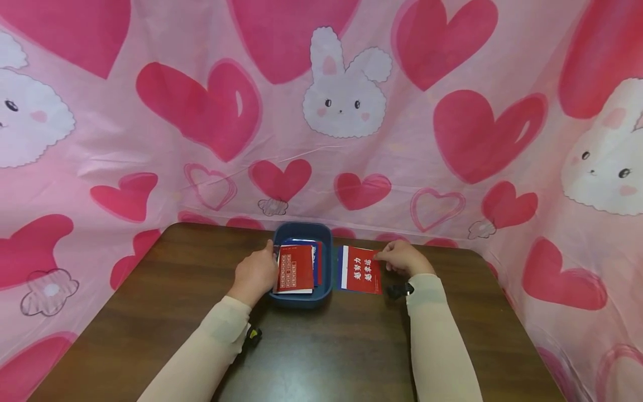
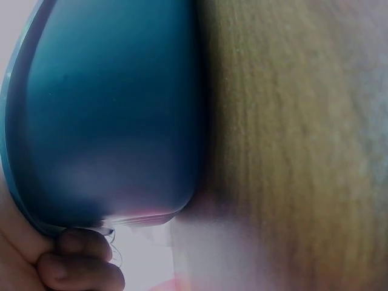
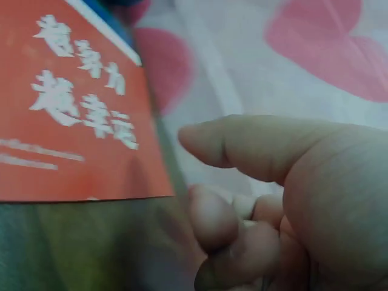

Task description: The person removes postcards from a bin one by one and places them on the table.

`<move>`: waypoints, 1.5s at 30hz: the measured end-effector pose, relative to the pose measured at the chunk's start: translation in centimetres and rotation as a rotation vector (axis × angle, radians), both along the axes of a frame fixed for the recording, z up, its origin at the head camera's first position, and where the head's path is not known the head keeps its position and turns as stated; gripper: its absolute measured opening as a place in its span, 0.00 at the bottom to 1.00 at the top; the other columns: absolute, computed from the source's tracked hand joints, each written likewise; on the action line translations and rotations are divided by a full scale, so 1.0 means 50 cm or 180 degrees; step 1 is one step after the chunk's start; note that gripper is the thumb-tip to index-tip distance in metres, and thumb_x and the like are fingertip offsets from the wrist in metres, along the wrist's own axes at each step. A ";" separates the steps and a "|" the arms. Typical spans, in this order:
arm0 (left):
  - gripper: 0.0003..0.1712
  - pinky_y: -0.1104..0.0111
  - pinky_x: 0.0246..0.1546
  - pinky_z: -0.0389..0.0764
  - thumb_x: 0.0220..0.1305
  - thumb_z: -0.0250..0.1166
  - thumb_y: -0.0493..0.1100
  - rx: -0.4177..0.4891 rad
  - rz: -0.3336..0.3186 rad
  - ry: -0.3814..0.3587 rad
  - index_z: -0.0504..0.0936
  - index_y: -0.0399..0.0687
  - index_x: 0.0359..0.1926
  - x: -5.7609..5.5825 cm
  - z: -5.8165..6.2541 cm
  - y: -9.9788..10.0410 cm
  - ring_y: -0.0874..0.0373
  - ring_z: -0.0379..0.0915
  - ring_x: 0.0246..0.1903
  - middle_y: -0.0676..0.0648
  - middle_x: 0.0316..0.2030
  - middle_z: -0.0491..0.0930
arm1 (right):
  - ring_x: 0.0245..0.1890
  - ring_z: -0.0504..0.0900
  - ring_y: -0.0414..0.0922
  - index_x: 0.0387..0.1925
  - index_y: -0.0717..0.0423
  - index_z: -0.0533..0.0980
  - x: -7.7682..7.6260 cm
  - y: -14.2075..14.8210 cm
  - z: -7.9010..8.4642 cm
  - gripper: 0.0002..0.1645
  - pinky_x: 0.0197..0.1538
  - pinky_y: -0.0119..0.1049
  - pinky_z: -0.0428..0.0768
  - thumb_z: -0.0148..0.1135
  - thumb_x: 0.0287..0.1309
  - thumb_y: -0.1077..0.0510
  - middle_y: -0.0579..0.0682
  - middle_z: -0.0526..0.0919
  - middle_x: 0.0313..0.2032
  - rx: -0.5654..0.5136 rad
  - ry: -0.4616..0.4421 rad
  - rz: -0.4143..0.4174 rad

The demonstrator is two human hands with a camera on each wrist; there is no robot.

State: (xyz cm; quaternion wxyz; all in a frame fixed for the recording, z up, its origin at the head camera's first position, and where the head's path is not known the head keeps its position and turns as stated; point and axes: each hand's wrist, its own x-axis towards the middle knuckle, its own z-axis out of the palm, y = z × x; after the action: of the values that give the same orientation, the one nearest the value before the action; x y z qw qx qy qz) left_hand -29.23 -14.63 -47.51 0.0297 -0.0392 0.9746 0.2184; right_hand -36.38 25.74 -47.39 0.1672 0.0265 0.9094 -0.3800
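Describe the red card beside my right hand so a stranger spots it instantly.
On the brown table, find the blue bin. Right of it, by the right hand, lies the red card. Unlike the gridded red card inside the bin, it shows two lines of large white characters.

1. Left sleeve (image 1: 191,360): long, plain cream, with a broad cuff (image 1: 226,321).
2. Right sleeve (image 1: 444,346): long, cream too.
3. Left wrist camera (image 1: 253,337): small, black, with a yellow patch (image 1: 254,333).
4. Right wrist camera (image 1: 400,290): small, black.
5. Left hand (image 1: 254,274), right hand (image 1: 406,259): bare.
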 end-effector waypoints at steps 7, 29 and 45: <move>0.41 0.38 0.57 0.91 0.87 0.58 0.54 -0.0047 -0.0021 0.0040 0.61 0.42 0.90 -0.003 0.003 0.001 0.33 0.88 0.61 0.32 0.75 0.81 | 0.25 0.78 0.42 0.46 0.60 0.83 0.004 -0.039 0.040 0.18 0.33 0.34 0.80 0.71 0.77 0.47 0.47 0.83 0.24 -0.0458 0.0308 0.0009; 0.40 0.41 0.51 0.93 0.87 0.58 0.53 0.0002 -0.0033 0.0073 0.64 0.41 0.89 -0.004 0.005 0.000 0.35 0.89 0.56 0.32 0.72 0.83 | 0.30 0.92 0.46 0.56 0.63 0.87 -0.014 -0.368 0.121 0.19 0.39 0.39 0.95 0.71 0.79 0.51 0.58 0.92 0.36 -0.0710 0.0006 0.0897; 0.39 0.40 0.50 0.92 0.85 0.57 0.51 -0.0068 -0.0070 0.0087 0.66 0.42 0.88 -0.008 0.006 -0.002 0.34 0.90 0.54 0.31 0.67 0.87 | 0.31 0.90 0.49 0.55 0.61 0.87 -0.018 -0.472 0.077 0.37 0.38 0.42 0.93 0.84 0.60 0.36 0.54 0.92 0.37 0.1154 0.0166 0.0794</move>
State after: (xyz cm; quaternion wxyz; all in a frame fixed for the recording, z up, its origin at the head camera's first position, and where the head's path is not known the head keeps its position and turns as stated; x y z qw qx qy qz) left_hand -29.63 -14.73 -47.19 0.0184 -0.0258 0.9776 0.2081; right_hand -37.27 2.17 -43.54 0.1818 -0.0665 0.9631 -0.1872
